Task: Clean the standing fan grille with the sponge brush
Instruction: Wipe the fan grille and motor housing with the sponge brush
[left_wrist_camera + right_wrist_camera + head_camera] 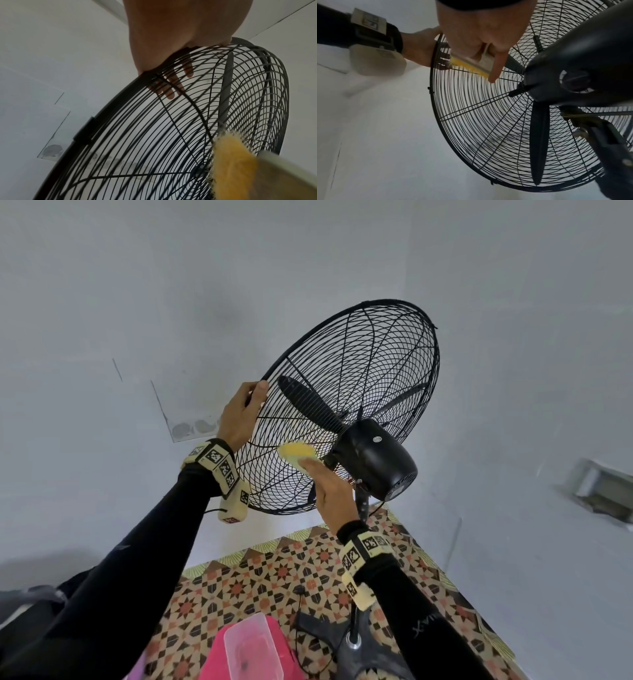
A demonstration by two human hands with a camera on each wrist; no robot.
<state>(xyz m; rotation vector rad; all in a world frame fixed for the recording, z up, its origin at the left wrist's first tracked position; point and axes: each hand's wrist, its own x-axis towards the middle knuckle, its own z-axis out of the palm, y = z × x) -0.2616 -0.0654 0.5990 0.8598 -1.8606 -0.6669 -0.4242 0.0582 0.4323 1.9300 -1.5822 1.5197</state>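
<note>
A black wire fan grille point(359, 392) tilts up in front of a pale wall, its black motor housing point(375, 458) facing me. My left hand point(241, 414) grips the grille's left rim point(120, 97), fingers curled round to the far side point(171, 93). My right hand point(330, 491) holds a yellow sponge brush point(297, 451) with a cream back point(485, 62), the yellow side pressed against the rear wires just left of the motor. In the left wrist view the brush point(231, 155) sits low right against the grille. A dark blade point(539, 142) shows behind the wires.
The fan pole and dark base point(352, 642) stand on a patterned floor point(274, 577). A pink container with a clear lid point(251, 648) sits near my feet beside the base. A black cable point(299, 604) lies on the floor. Pale walls point(137, 302) surround the fan.
</note>
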